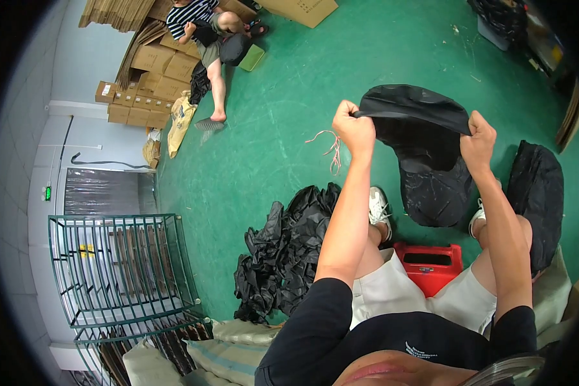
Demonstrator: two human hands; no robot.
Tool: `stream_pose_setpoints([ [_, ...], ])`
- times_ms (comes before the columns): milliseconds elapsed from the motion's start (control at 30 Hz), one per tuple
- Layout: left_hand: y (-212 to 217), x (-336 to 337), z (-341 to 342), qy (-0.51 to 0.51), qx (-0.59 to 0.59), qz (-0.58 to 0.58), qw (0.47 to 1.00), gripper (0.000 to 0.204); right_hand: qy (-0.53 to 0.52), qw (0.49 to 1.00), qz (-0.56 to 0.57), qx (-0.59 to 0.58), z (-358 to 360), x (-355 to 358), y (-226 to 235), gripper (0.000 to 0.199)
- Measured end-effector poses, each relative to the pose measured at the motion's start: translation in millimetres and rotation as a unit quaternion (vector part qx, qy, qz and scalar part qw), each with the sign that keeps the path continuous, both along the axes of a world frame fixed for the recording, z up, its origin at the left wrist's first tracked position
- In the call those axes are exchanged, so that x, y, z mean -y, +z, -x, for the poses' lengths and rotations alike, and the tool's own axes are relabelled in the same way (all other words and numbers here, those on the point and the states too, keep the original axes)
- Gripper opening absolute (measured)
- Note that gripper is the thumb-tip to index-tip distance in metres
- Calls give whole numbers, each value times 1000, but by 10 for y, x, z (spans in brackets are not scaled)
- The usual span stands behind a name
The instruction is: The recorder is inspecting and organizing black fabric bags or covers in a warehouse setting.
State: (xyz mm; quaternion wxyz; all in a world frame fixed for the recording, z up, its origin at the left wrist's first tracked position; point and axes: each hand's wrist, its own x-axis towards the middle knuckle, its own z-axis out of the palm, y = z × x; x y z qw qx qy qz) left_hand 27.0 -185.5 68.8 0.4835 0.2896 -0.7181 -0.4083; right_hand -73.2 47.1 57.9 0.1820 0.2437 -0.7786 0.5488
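Note:
Both my arms reach forward, holding up a floppy black fabric piece (415,103), perhaps a bag or cover. My left hand (356,130) is closed on one end of its edge, and my right hand (479,143) grips the other end. Between them the cloth is spread, its upper part curved and its middle sagging. Beneath it, a rounded black bundle (436,196) lies on the floor between my shoes; whether the cloth touches it I cannot tell. A heap of crumpled black fabric (286,248) lies left of my legs.
A red plastic stool or box (431,270) is between my thighs. To the right stands a long black bundle (537,193). A pink string (333,153) lies on the green floor. Further off are a seated person (206,38), stacked cartons (154,61) and a green metal rack (125,270).

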Motion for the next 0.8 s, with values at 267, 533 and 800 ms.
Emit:
stream_pose_setpoints([
  [267, -104, -233, 39, -348, 190, -77, 915, 44, -38, 994, 31, 101, 163, -82, -136, 24],
  [533, 23, -358, 28, -404, 323, -83, 852, 43, -5, 991, 53, 127, 182, -84, -118, 24],
  [800, 5, -264, -15, -420, 294, -132, 849, 40, -21, 986, 73, 146, 269, -134, -155, 25],
])
